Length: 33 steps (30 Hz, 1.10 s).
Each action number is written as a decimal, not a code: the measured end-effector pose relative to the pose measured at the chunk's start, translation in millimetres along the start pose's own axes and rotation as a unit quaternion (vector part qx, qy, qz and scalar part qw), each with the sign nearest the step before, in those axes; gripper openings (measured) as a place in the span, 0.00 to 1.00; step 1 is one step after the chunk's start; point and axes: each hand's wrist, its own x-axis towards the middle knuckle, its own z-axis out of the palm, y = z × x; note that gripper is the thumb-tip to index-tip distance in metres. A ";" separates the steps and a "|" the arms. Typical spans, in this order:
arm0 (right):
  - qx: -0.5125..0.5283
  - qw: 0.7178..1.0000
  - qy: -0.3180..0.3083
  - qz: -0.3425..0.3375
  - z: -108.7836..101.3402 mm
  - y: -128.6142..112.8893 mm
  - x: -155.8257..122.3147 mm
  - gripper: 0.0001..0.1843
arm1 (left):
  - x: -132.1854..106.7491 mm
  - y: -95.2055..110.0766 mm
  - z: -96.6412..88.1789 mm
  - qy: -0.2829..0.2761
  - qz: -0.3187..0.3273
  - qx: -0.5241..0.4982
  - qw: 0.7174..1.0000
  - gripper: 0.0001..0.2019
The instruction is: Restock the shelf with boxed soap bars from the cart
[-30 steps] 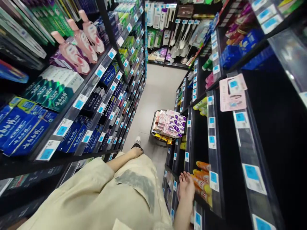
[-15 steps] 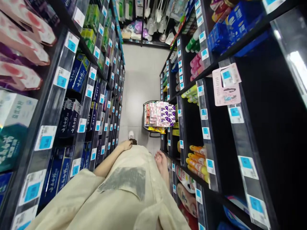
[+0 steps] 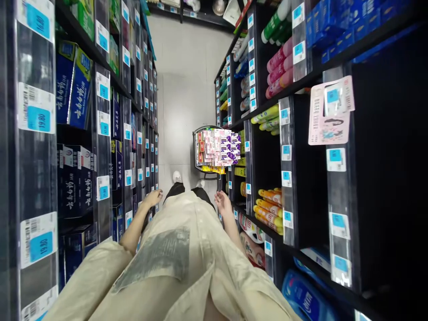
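Note:
My left hand (image 3: 154, 197) hangs beside my body near the left shelves, holding nothing, its fingers loosely apart. On the other side, my right hand (image 3: 222, 202) is held palm-up with slightly curled, parted fingers and nothing in them. It is nearest to the right shelves. Ahead of it on the floor stands a dark-framed basket (image 3: 195, 151), piled with purple and white LUX boxes (image 3: 229, 147) and pink and white boxes (image 3: 211, 147). A yellow packet (image 3: 214, 169) lies at the basket's near edge. Neither hand touches the basket.
Shelves line both sides of a narrow aisle. Blue toothpaste boxes (image 3: 74, 84) fill the left; orange bottles (image 3: 269, 209), pink bottles (image 3: 280, 69) and blue boxes (image 3: 344, 26) stand on the right. A pink card (image 3: 329, 129) sticks out from the right shelf edge. Grey floor (image 3: 180, 102) runs ahead.
The view has shifted forward along the aisle, with the basket now nearer the top. My left hand has moved away from the front of my body to the left; both feet now show.

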 end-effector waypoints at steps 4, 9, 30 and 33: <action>-0.015 1.000 0.001 0.019 8.4 -1.7 9.1 0.19 | -2.0 -1.9 24.6 -0.004 -0.024 -0.048 0.999 0.21; -0.029 0.999 -0.018 0.027 15.6 -20.4 30.3 0.16 | -3.4 15.8 50.7 0.002 -0.063 -0.096 0.993 0.20; 0.001 0.998 -0.008 0.063 -42.3 -125.8 125.3 0.09 | 120.7 200.1 -15.9 0.108 -0.023 -0.057 0.992 0.28; -0.004 0.996 0.001 0.091 -37.0 -103.1 115.4 0.09 | 150.9 214.1 -40.9 0.100 -0.018 -0.032 0.994 0.32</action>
